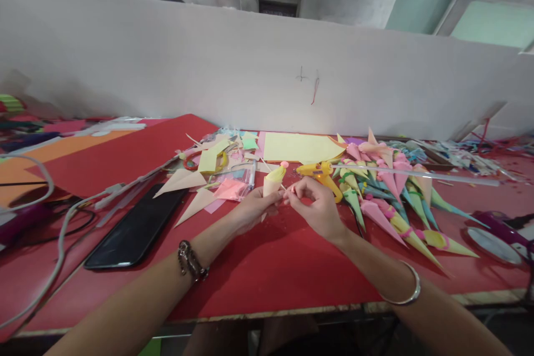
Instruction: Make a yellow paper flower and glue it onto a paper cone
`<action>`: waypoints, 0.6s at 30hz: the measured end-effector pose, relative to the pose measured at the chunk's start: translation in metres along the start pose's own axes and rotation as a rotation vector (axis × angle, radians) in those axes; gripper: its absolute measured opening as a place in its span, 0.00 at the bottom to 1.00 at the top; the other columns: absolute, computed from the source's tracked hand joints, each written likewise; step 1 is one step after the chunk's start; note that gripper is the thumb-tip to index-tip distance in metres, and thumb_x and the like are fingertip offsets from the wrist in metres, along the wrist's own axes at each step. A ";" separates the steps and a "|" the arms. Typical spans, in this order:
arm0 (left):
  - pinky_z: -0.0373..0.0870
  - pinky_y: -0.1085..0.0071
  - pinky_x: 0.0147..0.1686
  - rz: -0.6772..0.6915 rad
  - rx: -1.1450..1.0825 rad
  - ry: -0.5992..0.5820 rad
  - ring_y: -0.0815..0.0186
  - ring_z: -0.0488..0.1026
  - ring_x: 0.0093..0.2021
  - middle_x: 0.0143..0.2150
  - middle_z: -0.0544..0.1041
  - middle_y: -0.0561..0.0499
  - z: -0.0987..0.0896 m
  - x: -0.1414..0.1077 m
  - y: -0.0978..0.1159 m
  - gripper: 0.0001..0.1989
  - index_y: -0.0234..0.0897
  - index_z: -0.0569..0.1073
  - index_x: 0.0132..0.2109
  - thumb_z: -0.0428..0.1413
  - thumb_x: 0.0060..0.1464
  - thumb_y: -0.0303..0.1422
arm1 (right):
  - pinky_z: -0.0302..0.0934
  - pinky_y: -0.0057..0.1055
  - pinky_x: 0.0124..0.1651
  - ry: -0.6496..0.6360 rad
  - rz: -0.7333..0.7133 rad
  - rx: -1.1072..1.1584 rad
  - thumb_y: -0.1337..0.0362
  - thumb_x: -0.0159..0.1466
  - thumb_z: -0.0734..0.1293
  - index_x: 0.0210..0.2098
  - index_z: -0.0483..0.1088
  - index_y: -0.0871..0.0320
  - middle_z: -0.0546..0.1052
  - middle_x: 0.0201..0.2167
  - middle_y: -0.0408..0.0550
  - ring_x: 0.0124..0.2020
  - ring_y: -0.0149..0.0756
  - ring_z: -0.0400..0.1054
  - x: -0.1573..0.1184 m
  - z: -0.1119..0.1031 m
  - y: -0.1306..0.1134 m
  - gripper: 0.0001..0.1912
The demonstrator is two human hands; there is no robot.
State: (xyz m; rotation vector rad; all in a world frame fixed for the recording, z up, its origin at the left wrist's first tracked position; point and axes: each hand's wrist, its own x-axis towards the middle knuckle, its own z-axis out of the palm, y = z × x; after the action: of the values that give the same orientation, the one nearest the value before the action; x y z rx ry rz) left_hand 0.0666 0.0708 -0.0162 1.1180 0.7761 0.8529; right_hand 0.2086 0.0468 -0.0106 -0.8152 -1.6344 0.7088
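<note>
My left hand (259,207) is closed around a cream paper cone (272,183) near the middle of the red table. A yellow paper piece (276,173) and a pink ball (284,164) show at the cone's wide top. Close beside it, my right hand (315,204) pinches at the cone's right side, where a thin pale stick shows between the hands; what its fingertips grip is too small to tell. Just behind my right hand lies a yellow glue gun (319,171) with a long clear glue stick (417,173) at its back.
Finished paper cones (387,194) are heaped on the right. A black phone (136,228) and a white cable (62,239) lie left. Loose paper pieces (179,181), scissors (221,161) and yellow sheets (298,147) lie behind my hands, before a white partition (187,61).
</note>
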 end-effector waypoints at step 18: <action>0.49 0.78 0.18 -0.006 0.000 0.058 0.79 0.52 0.17 0.17 0.61 0.59 -0.003 0.002 -0.002 0.15 0.31 0.69 0.30 0.60 0.40 0.39 | 0.65 0.27 0.31 0.020 0.008 -0.015 0.62 0.61 0.58 0.34 0.69 0.57 0.73 0.26 0.44 0.26 0.30 0.68 0.003 -0.004 0.001 0.09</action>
State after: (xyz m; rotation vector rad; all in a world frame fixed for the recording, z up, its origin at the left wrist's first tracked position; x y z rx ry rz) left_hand 0.0646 0.0734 -0.0190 1.0943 0.8274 0.8831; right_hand 0.2122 0.0504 -0.0090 -0.8371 -1.6210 0.6928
